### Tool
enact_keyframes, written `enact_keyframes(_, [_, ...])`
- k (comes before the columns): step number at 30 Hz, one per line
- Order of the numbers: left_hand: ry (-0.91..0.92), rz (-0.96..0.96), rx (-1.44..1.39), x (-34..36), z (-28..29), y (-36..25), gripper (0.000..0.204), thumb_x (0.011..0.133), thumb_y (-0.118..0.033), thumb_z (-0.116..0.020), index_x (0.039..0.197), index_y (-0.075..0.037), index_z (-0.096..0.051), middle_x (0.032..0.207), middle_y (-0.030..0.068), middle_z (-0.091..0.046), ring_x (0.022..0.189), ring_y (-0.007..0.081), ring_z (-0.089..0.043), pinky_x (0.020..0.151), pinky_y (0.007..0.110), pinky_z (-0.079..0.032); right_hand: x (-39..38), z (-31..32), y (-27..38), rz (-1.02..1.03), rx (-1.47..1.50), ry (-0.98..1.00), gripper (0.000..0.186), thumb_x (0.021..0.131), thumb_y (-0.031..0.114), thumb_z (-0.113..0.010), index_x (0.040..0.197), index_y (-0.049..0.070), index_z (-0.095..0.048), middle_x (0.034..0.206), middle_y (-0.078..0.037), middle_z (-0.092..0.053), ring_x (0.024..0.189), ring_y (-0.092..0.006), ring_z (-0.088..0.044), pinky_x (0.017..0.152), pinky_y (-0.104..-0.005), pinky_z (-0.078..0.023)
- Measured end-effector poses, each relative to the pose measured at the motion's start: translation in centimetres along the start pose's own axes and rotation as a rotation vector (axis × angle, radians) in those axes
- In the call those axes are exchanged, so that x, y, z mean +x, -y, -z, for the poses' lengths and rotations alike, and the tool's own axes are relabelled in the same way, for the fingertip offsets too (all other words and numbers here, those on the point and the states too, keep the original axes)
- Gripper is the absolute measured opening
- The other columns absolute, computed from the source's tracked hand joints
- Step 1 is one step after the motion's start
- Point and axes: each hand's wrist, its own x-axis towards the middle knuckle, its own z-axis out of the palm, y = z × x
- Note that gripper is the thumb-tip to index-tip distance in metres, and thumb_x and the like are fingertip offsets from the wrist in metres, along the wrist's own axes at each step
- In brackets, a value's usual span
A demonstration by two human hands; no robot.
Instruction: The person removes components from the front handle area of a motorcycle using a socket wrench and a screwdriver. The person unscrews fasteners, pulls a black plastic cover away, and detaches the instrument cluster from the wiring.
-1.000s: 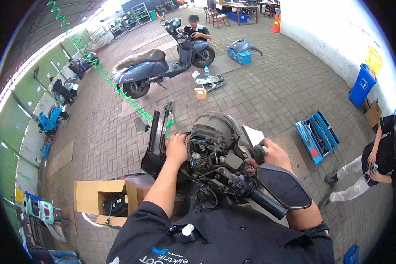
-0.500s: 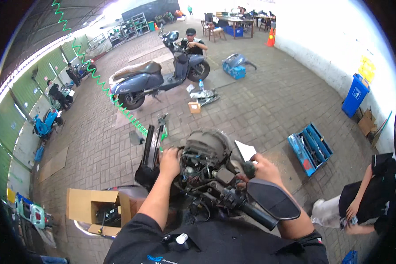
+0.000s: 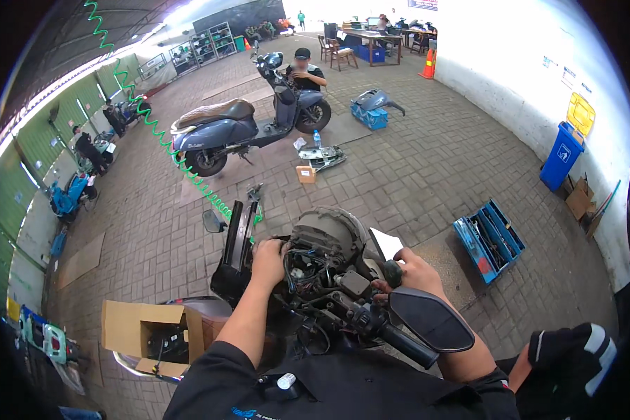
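Near centre, a black handlebar grip (image 3: 411, 348) is slanting toward the near right, lying closer to the person's right hand (image 3: 423, 271), which is clasping a dark, round-ended piece (image 3: 392, 274). Between the hands, a stripped scooter front (image 3: 325, 233) is sitting exposed. The left hand (image 3: 267, 262) is resting at its left edge, grip impossible to tell. Far off, a blue-grey scooter (image 3: 213, 133) is standing.

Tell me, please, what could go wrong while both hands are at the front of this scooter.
The left hand is close to the exposed wires, so one might snag. The mirror overlaps the right arm in this view, so a bump seems possible. The open box sits near the left sleeve, so it could perhaps get knocked.
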Motion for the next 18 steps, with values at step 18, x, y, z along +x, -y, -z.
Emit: enact_keyframes(18, [-0.026, -0.032, 0.037, -0.2, -0.4, 0.4, 0.030, 0.082, -0.021, -0.066, 0.107, -0.005, -0.064, 0.109, 0.0143, -0.063, 0.110, 0.0342, -0.055, 0.101, 0.050, -0.037, 0.0, 2.1, 2.2, -0.061, -0.009, 0.005, 0.039, 0.073, 0.044, -0.079, 0.095, 0.013, -0.073, 0.097, -0.011, -0.059, 0.088, -0.0313, -0.063, 0.073, -0.0415, -0.053])
